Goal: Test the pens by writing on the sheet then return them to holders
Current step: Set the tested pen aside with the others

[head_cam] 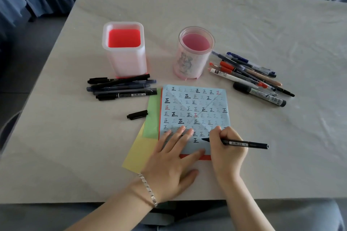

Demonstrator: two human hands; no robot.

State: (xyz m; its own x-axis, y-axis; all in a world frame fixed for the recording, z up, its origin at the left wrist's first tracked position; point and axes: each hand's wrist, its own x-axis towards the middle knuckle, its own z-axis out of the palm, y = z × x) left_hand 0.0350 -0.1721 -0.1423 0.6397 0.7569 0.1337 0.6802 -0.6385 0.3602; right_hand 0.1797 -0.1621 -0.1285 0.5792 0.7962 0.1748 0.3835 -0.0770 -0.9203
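Note:
A light blue sheet (195,110) covered with rows of small written characters lies on green, yellow and red papers. My right hand (225,148) grips a black marker (246,144), its tip touching the sheet's lower part beside a fresh black stroke. My left hand (172,155) presses flat on the sheet's lower left corner with fingers spread. The marker's black cap (137,114) lies left of the sheet. A square holder (124,50) and a round holder (194,52), both translucent with red bottoms, stand empty behind the sheet.
Several dark pens (122,88) lie in a pile in front of the square holder. A second pile of mixed pens and a thick marker (251,75) lies right of the round holder. The grey table (281,30) has blue fabric behind it.

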